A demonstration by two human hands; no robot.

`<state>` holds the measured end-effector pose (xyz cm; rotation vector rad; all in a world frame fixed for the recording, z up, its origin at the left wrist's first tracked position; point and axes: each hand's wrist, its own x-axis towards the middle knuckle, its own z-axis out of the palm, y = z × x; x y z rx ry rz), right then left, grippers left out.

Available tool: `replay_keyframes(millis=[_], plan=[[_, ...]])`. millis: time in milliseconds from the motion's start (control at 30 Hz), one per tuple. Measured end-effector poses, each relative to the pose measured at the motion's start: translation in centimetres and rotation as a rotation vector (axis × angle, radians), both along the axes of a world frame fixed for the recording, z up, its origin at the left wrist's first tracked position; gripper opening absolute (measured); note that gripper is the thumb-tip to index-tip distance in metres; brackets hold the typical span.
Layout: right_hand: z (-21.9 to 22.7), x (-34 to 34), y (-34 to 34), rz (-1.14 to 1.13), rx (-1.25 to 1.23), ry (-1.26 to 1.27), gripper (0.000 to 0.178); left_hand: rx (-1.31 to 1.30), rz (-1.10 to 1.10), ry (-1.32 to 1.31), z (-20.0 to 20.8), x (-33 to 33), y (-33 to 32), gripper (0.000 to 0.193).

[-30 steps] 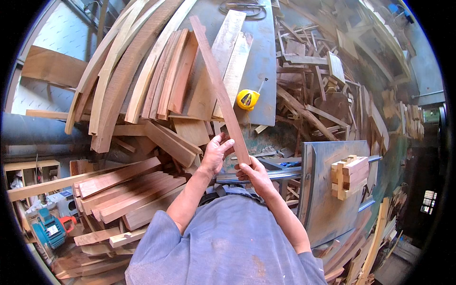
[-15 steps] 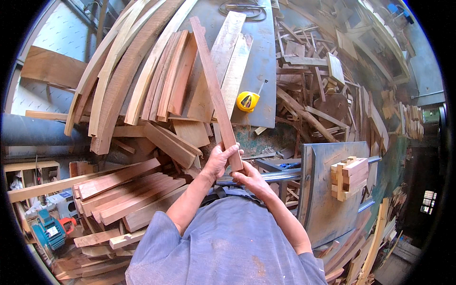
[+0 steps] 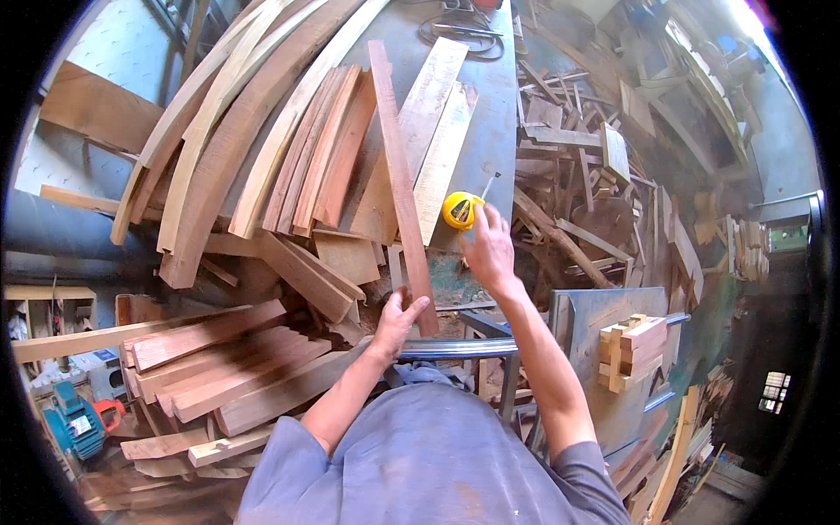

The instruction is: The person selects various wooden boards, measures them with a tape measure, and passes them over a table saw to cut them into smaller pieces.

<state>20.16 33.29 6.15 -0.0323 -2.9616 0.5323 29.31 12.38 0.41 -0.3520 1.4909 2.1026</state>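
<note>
A long reddish-brown wooden strip (image 3: 402,175) slants up and away from me, its far end over the metal-topped bench (image 3: 492,114). My left hand (image 3: 396,326) is closed round the strip close to its near end. On the bench's near edge sits a yellow tape measure (image 3: 455,211) with a short length of blade out. My right hand (image 3: 490,255) reaches to it, thumb and fingers apart, fingertips at its right side. Whether they press on the case is hard to see. Two pale boards (image 3: 449,153) lie just beyond the strip.
Curved timbers (image 3: 229,140) and short planks (image 3: 348,149) cover the bench's left. Stacked reddish boards (image 3: 236,363) stand at my left, near a teal motor (image 3: 77,422). To the right, a metal plate (image 3: 573,350) carries small wood blocks (image 3: 643,341). Offcuts (image 3: 577,210) heap behind it.
My right hand has let go of the strip's near end and moved forward to the tape measure. The left hand keeps its hold; the strip has turned slightly more upright in view.
</note>
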Motion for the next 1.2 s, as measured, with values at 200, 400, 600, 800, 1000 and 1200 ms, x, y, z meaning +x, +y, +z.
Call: replay_keyframes(millis=[200, 400, 600, 800, 1000, 1200], plan=[[-2.6, -5.5, 0.1, 0.117, 0.137, -0.097, 0.072, -0.197, 0.146, 0.189, 2.2, 1.5, -3.1, 0.041], [-2.4, -2.3, 1.7, 0.095, -0.066, -0.057, 0.064, -0.148, 0.049, 0.139, 6.5, 0.4, -4.1, 0.036], [5.9, 10.5, 2.3, 0.036, -0.893, -0.266, 0.070, 0.096, -0.307, -0.101, 8.1, -0.7, -0.3, 0.041], [8.0, 20.3, 1.9, 0.153, -1.217, -0.223, 0.070, 0.373, -0.508, -0.311, 6.6, 2.1, 4.6, 0.036], [6.5, 23.2, 0.2, -0.141, -1.441, -0.124, 0.047, 0.090, -0.474, -0.116, 6.7, 4.4, 6.6, 0.025], [5.3, 23.2, -0.4, -0.420, -1.365, -0.206, 0.071, -0.241, -0.514, 0.391, 6.6, 4.3, 7.7, 0.029]])
